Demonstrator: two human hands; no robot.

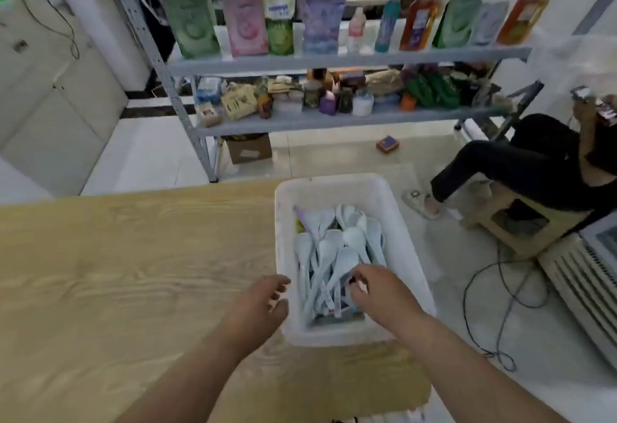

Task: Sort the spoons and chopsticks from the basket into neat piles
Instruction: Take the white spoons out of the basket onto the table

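The left hand [263, 302] is hovering loosely spread beside the basket [283, 239], probably to steady it; the right hand [377, 289] is curling onto white spoons [334, 249], grip not discernible

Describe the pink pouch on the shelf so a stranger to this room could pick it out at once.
Start at the grey metal shelving unit behind the wooden table and look left along the higher of its two stocked shelves. The pink pouch stands upright there between a tall green pouch and a smaller green-and-white pouch. It is the only pink pack in that row.
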